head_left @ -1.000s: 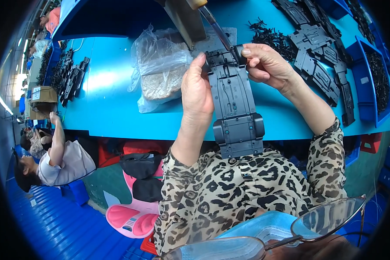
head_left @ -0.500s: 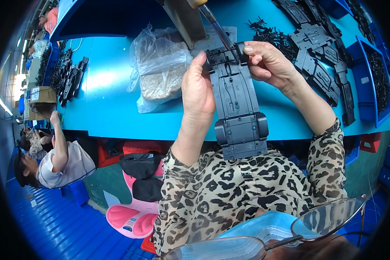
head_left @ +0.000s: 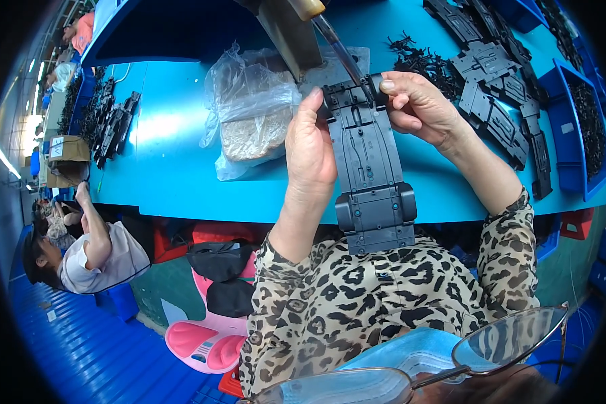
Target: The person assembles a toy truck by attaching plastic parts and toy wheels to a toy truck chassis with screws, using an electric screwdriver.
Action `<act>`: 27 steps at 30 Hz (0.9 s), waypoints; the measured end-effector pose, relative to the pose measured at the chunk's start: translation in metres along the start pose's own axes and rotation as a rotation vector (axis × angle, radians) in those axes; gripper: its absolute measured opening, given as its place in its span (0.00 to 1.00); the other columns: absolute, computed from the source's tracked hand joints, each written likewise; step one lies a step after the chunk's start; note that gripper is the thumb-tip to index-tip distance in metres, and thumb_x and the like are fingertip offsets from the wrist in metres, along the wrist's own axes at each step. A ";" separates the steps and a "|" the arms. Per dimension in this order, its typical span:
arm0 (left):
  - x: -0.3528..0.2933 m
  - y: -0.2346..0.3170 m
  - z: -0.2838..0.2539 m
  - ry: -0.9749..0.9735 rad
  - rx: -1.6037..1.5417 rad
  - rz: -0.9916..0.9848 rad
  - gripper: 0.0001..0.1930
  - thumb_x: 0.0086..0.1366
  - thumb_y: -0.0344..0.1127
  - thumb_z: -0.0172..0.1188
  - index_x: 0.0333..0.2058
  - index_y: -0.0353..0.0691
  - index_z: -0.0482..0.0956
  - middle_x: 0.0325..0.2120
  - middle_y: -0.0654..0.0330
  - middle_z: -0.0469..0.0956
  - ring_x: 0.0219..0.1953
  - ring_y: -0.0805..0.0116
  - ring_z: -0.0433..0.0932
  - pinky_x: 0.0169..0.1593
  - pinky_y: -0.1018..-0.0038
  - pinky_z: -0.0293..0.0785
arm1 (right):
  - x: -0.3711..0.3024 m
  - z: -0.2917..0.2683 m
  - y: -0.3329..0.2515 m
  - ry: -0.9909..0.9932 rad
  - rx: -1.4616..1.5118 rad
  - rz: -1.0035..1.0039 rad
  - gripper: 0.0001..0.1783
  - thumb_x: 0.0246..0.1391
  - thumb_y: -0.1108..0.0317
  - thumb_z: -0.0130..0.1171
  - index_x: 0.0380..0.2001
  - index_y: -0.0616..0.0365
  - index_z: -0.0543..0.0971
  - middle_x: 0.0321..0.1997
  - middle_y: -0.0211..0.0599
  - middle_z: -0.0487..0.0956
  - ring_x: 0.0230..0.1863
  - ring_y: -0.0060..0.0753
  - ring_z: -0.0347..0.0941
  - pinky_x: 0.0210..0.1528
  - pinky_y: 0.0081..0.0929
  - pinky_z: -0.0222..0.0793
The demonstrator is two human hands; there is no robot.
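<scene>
A long black plastic toy-car chassis (head_left: 365, 155) is held up in front of me, over the near edge of the table. My left hand (head_left: 310, 145) grips its left edge near the far end, with the thumb up along the side and most fingers hidden behind. At the far right corner, my right hand (head_left: 417, 108) pinches the part between thumb and forefinger, the other fingers curled. A slim metal rod (head_left: 340, 50) with a yellowish handle slants down from above. Its lower end meets the chassis near the right-hand corner; whether it presses there I cannot tell.
A plastic-wrapped block (head_left: 252, 131) lies left of my hands, beside a metal bracket (head_left: 289, 37). More black chassis parts (head_left: 495, 101) are piled at the right, near a blue bin (head_left: 572, 128) of small black pieces. Another person (head_left: 101, 249) sits at the left by a cardboard box (head_left: 67, 149).
Both hands keep their hold on the chassis, which sits very slightly lower in the picture. Most of the scene has shifted down a little with it.
</scene>
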State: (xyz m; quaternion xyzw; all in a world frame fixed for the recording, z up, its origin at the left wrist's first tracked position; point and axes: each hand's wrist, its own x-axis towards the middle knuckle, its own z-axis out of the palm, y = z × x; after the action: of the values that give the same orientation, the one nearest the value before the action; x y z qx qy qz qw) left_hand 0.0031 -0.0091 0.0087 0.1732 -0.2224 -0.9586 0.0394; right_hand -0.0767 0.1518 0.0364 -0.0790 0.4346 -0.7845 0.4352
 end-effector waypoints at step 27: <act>-0.002 0.001 0.002 0.005 0.003 -0.001 0.11 0.59 0.36 0.51 0.35 0.33 0.71 0.33 0.58 0.74 0.36 0.71 0.72 0.43 0.74 0.68 | -0.002 0.005 -0.001 0.038 -0.002 0.001 0.08 0.48 0.67 0.56 0.19 0.53 0.69 0.10 0.20 0.67 0.04 0.13 0.56 0.08 0.11 0.46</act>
State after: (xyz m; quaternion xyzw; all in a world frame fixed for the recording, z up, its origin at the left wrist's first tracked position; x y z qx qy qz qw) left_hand 0.0040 -0.0086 0.0115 0.1757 -0.2237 -0.9579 0.0393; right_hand -0.0733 0.1505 0.0408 -0.0645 0.4434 -0.7853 0.4271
